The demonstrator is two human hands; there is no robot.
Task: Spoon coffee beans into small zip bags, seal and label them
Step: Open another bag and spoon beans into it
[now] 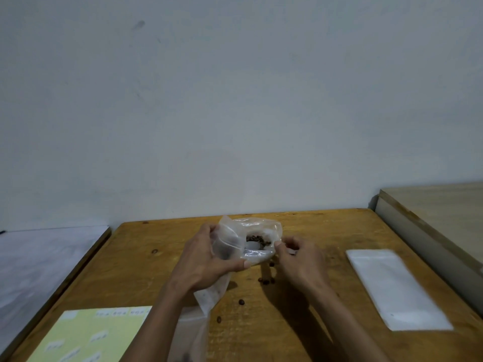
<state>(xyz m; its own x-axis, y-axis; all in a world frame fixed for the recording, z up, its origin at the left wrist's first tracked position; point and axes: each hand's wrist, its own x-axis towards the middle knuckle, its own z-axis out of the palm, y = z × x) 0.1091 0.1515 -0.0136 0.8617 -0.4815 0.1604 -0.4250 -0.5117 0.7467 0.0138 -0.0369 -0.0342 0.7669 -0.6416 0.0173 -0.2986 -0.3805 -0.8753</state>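
Observation:
My left hand [206, 259] grips a crumpled clear plastic bag [251, 231] with its mouth open towards me. Dark coffee beans [257, 239] show inside it, and a white spoon bowl [253, 245] lies among them. A small frosted zip bag [209, 296] hangs down from the same hand. My right hand [298, 257] is at the bag's right edge, its fingers curled and pinching a white piece that looks like the spoon's handle [291, 250]. Both hands hover above a wooden table [326, 231].
Loose beans [265, 280] lie scattered on the table under my hands. A stack of white zip bags [392, 288] lies at the right. A yellow label sheet [91, 335] sits at the front left, with another clear bag [188, 335] beside it. A pale ledge [431, 226] borders the right.

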